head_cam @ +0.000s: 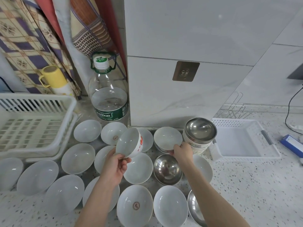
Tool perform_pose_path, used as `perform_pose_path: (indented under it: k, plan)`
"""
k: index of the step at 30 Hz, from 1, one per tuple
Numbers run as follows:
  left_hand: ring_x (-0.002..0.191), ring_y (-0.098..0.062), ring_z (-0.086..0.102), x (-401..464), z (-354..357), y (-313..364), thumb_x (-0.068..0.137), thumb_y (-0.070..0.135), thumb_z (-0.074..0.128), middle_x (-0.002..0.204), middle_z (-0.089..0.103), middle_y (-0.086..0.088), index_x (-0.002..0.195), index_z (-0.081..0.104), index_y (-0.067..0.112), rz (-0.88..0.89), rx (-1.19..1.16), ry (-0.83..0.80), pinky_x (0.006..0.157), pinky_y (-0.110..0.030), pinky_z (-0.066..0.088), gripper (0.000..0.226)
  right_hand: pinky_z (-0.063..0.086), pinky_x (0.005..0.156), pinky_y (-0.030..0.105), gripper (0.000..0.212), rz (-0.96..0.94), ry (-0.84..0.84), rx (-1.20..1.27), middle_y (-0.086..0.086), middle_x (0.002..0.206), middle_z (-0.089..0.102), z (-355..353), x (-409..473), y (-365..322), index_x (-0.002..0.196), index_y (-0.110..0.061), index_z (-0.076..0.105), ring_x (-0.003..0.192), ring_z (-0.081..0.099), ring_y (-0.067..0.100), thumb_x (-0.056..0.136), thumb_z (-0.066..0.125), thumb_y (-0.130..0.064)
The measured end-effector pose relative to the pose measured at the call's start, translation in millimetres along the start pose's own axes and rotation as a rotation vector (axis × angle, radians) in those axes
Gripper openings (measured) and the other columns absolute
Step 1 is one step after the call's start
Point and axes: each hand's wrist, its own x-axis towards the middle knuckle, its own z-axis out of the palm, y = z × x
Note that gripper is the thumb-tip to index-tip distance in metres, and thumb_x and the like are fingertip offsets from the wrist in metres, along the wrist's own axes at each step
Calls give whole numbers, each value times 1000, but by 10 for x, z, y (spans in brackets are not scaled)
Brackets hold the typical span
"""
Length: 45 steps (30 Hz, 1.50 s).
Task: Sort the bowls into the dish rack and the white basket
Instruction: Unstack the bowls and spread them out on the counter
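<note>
Bowls (pixel 77 158) crowd the frame's centre while the left hand (pixel 117 166) pinches a tilted red-marked bowl (pixel 129 144) for lifting and the right hand (pixel 182 152) grips another bowl's rim (pixel 168 139).

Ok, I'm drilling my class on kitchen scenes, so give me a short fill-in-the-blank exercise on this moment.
1. The left hand holds a tilted white bowl with ____ markings on its outside.
2. The bowl on top of the stack beside the white basket is made of ____.
3. The right hand grips a white bowl by its ____.
4. The yellow mug stands behind the ____.

Missing words: red; steel; rim; dish rack
</note>
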Motion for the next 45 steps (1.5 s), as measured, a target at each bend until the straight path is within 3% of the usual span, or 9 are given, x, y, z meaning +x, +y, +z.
perform_pose_path:
  k: [4, 7, 10, 14, 18, 24, 28, 36, 45]
  plan:
    - [39, -4, 53, -65, 28, -75, 94, -5, 41, 59, 64, -7, 110, 61, 10, 11, -19, -1, 32, -13, 36, 29, 38, 40, 19, 17, -16, -93, 199, 3, 47, 58, -191, -185, 30, 83, -9, 60, 45, 54, 13, 85, 46, 1]
    - [40, -4, 54, -122, 85, -132, 95, -5, 42, 68, 62, -10, 120, 56, 9, 32, -15, 13, 33, -13, 36, 32, 30, 34, 17, 19, -24, -154, 286, 5, 42, 53, -383, -323, 37, 84, 0, 62, 32, 42, 7, 84, 44, 7]
    - [41, -5, 54, -211, 190, -239, 95, -3, 43, 75, 60, -13, 128, 52, 10, 34, 18, 19, 34, -14, 38, 36, 28, 36, 15, 24, -68, -210, 287, 8, 48, 56, -646, -435, 112, 89, -3, 66, 34, 36, 6, 84, 44, 4]
    - [41, -7, 55, -336, 399, -410, 95, -5, 43, 73, 61, -13, 132, 49, 12, 60, 60, 15, 35, -15, 38, 41, 27, 38, 16, 24, -115, -249, 297, 11, 50, 55, -1044, -469, 273, 78, -9, 67, 38, 31, 9, 86, 47, 2]
    - [40, -9, 55, -461, 692, -665, 93, -7, 39, 58, 65, -11, 120, 54, 18, 84, 73, -13, 34, -16, 37, 40, 27, 39, 18, 23, -134, -234, 379, 9, 49, 50, -1497, -399, 526, 78, -4, 67, 42, 35, 9, 86, 47, 4]
    - [44, -11, 57, -644, 1274, -1212, 93, -6, 40, 64, 69, -8, 112, 55, 28, 89, 50, -22, 35, -16, 36, 42, 24, 38, 19, 21, -27, -223, 442, 11, 50, 50, -2150, -218, 1057, 81, 3, 63, 38, 26, 11, 91, 44, 5]
    - [46, -12, 57, -714, 1576, -1525, 93, -7, 41, 71, 67, -9, 115, 56, 26, 88, 0, 6, 37, -16, 39, 42, 25, 39, 19, 24, -10, -218, 308, 12, 50, 53, -2463, -64, 1312, 86, 0, 68, 38, 29, 10, 90, 44, 4]
    - [48, -15, 61, -913, 1752, -1899, 93, -7, 42, 66, 70, -9, 110, 59, 35, 117, -8, 69, 38, -18, 42, 49, 39, 45, 20, 32, -78, -298, 58, 0, 51, 58, -2570, 259, 1515, 96, -21, 67, 47, 53, 7, 87, 44, -1]
    - [48, -14, 60, -1056, 1754, -2099, 95, -6, 46, 77, 64, -18, 115, 56, 33, 125, 40, 107, 37, -20, 43, 45, 40, 47, 21, 30, -78, -372, 37, 2, 63, 62, -2490, 418, 1578, 99, -13, 66, 48, 54, 5, 86, 42, -1]
